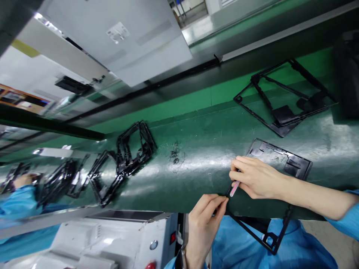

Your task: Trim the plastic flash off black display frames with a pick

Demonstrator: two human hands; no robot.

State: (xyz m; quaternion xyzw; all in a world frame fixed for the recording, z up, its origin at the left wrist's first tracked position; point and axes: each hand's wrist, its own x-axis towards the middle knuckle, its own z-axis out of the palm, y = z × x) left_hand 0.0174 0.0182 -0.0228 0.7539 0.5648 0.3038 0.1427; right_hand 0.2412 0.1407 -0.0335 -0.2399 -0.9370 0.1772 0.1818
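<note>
A black rectangular plastic frame [297, 167] rests partly on the green bench, its near corner jutting past the edge above my blue-sleeved lap. My left hand [206, 220] pinches the left corner of this frame between thumb and fingertips. Closed around a slim tool with a pink and white end [234, 188], my right hand [256, 177] lies over the frame's left side. The tool's pink end points toward my left fingertips. Its other end is hidden by my right fingers, as is part of the frame beneath my hand and forearm.
More black frames [280, 127] lie overlapped at the back right. Several others [134, 149] are stacked along the bench to the left, where a co-worker's hand [24, 181] is blurred. Dark shavings [175, 153] dot the green bench [196, 127]. A white machine [134, 239] stands front left.
</note>
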